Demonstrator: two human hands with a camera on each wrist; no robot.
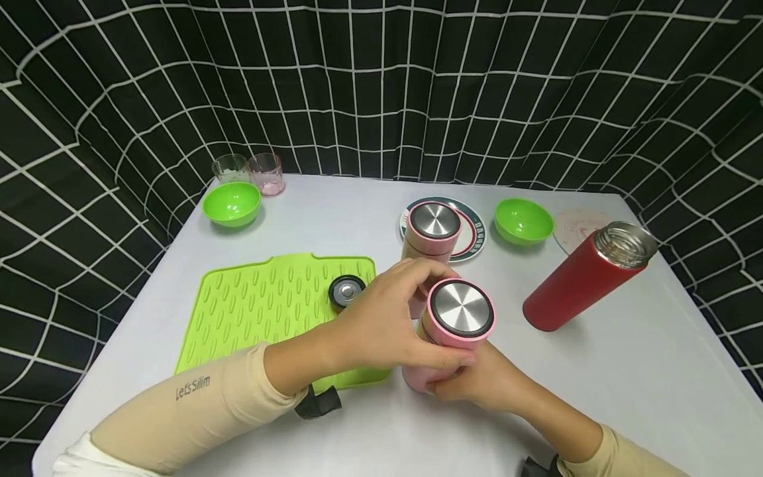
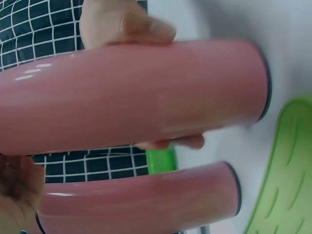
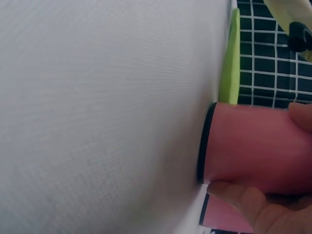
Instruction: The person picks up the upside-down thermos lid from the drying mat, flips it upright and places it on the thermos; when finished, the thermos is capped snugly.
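Note:
A pink thermos (image 1: 426, 375) with a brushed-steel lid top stands nearly upright in front of me, its base at or just above the white table. My left hand (image 1: 390, 318) holds it near the lid, thumb on the near side and fingers round the far side. Lower down, my right hand (image 1: 485, 379) grips the body, as the right wrist view shows with its fingers (image 3: 243, 200) against the pink wall. Just behind stands a second pink thermos (image 1: 434, 232), lid on. Left of it, a black-rimmed steel cap (image 1: 346, 291) sits on a green ridged mat (image 1: 238, 311), partly hidden by my left hand.
A red thermos (image 1: 572, 285) without a lid leans at the right. Behind are a patterned plate (image 1: 473, 246), a green bowl (image 1: 523, 222) and a pale round disc (image 1: 575, 228). Another green bowl (image 1: 232, 204) and two glasses (image 1: 266, 173) stand back left, before a gridded black curtain (image 1: 357, 86).

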